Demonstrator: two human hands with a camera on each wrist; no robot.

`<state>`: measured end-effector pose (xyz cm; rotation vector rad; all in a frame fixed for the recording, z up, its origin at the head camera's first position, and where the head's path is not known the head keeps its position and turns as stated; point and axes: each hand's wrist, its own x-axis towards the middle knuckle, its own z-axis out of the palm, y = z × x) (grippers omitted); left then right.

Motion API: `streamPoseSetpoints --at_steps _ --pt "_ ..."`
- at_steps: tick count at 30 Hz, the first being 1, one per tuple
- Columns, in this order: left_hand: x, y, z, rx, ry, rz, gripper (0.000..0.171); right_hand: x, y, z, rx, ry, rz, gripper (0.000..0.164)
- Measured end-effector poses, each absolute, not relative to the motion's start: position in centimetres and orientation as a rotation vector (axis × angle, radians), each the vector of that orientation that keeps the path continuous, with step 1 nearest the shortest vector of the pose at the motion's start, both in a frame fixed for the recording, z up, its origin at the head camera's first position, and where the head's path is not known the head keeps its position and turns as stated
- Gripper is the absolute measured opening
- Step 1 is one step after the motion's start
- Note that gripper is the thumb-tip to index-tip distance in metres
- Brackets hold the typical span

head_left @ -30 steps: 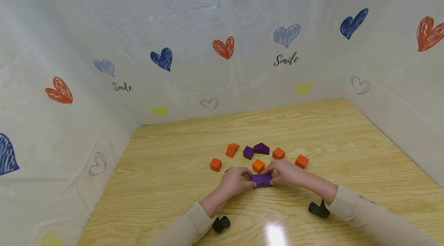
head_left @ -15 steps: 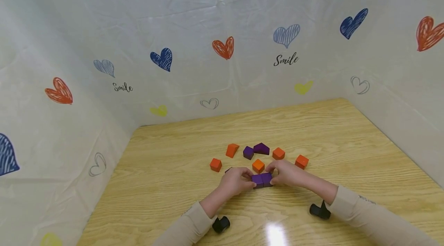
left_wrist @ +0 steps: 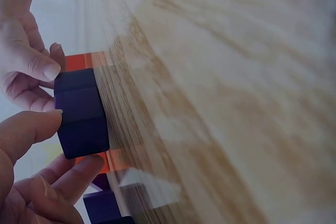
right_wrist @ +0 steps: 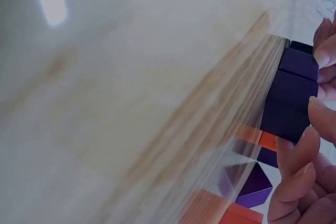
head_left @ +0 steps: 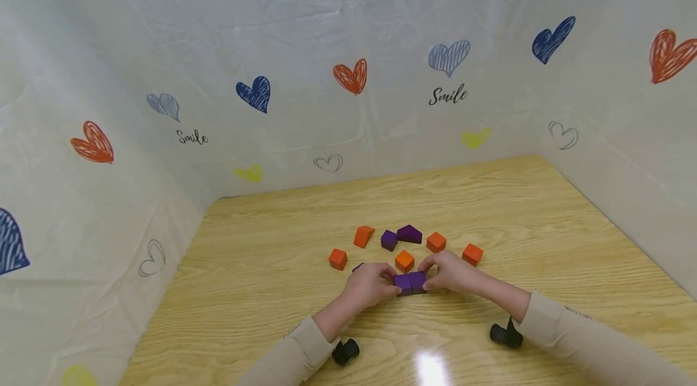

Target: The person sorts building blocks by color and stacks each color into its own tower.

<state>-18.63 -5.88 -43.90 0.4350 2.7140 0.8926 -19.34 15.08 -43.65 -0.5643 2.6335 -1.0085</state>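
Observation:
Two purple blocks [head_left: 410, 283] sit side by side on the table, their faces touching. My left hand [head_left: 370, 285] pinches the left block between thumb and fingers. At the other end, my right hand [head_left: 449, 272] has thumb and fingers about the right block. The left wrist view shows the left thumb on an upper edge of the near purple block [left_wrist: 83, 121] and fingertips at its side. In the right wrist view, the right thumb touches the near purple block [right_wrist: 286, 106]. Just behind the pair lies an orange cube [head_left: 405, 261].
Behind the hands lie a purple cube [head_left: 389, 240], a purple wedge-like block [head_left: 409, 234] and an orange angled block [head_left: 363, 236]. Orange cubes lie left [head_left: 338, 259], back [head_left: 436, 242] and right [head_left: 472, 254]. Another purple block [head_left: 357, 267] is mostly hidden behind the left hand.
Both hands stay nearly still on the purple pair. The right index finger has shifted slightly to the right since the earliest frame. The other blocks keep their places.

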Motion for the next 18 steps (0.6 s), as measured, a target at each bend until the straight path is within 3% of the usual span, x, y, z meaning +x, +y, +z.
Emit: streamPoseSetpoints --at_steps 11,18 --pt "-18.8 -6.6 -43.1 0.392 2.738 0.949 0.038 -19.3 15.0 -43.5 -0.567 2.624 -0.996 0.025" --pt "-20.5 -8.8 -41.4 0.397 2.887 1.0 0.033 -19.3 15.0 -43.2 -0.541 2.619 -0.994 0.026"
